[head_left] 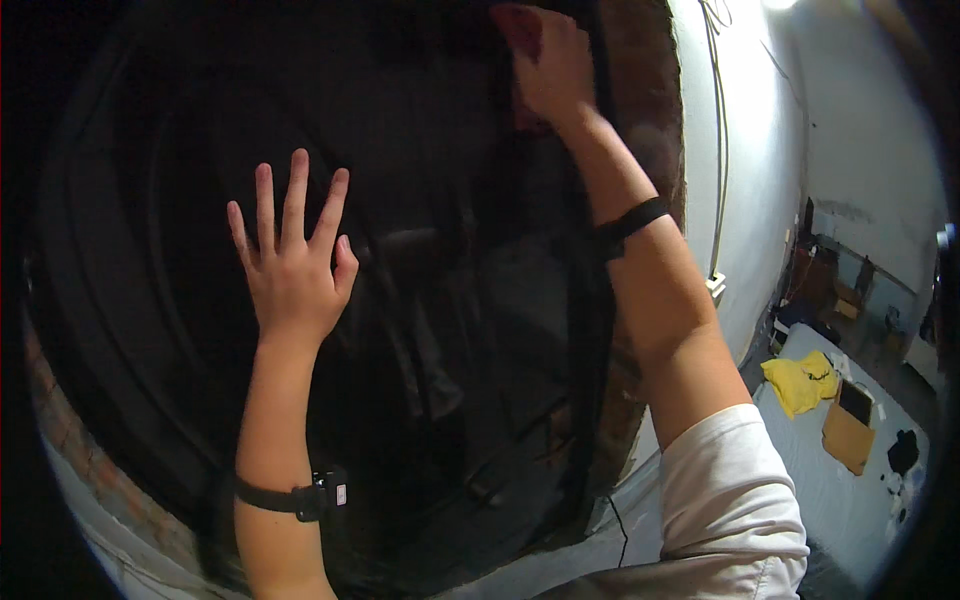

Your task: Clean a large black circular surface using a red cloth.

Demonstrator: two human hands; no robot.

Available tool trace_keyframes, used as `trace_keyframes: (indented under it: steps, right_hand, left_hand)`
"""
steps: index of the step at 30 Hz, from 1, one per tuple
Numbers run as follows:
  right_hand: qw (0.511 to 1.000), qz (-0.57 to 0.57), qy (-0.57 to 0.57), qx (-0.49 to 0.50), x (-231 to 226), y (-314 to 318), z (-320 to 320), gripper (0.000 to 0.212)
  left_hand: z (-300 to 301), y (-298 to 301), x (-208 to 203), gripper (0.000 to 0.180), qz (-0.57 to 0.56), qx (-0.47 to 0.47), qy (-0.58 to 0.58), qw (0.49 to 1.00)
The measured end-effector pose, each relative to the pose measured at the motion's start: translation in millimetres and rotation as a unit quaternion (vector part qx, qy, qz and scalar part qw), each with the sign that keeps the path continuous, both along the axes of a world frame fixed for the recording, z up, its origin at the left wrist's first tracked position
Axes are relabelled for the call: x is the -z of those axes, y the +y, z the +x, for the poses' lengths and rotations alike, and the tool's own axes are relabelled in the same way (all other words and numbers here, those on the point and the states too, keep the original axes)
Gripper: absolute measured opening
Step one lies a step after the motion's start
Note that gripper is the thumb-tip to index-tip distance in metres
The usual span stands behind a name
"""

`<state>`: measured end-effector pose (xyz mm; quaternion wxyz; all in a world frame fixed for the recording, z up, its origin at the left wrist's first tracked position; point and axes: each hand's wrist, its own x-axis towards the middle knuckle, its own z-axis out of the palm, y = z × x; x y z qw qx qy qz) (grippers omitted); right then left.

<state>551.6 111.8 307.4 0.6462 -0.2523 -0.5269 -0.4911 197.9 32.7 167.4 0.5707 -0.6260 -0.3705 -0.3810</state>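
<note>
A large dark glossy pane (420, 330), with faint reflections in it, fills most of the head view. My left hand (295, 285) lies against it left of the middle, fingers spread and nothing held. Higher up, near the pane's top right edge, my right hand (560, 65) is closed around a red cloth (522, 28). Part of the cloth shows above the fingers and a little below the palm; the rest is hidden by the hand. The cloth appears pressed to the dark surface.
Rough brick (645, 110) borders the pane on the right, beside a white wall with a hanging cable (717, 150) and a socket (715, 285). Farther right, a pale surface (800, 500) bears a yellow cloth (800, 385) and a cardboard box (848, 440). More brick (90, 455) shows at lower left.
</note>
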Motion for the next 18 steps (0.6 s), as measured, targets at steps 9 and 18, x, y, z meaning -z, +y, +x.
trace_keyframes:
  steps: [9, 18]
  right_hand:
    - [0.992, -0.051, 0.093, 0.062, -5.7, 9.1, 31.8, 0.047]
    - [0.998, -0.043, 0.022, -0.045, 55.4, -33.5, -114.4, 0.054]
  left_hand:
    - [4.2, 2.4, 0.3, 0.073, -0.009, -0.002, -0.006, 1.000]
    - [-3.2, -7.6, 0.2, 0.072, -0.040, -0.032, -0.016, 0.999]
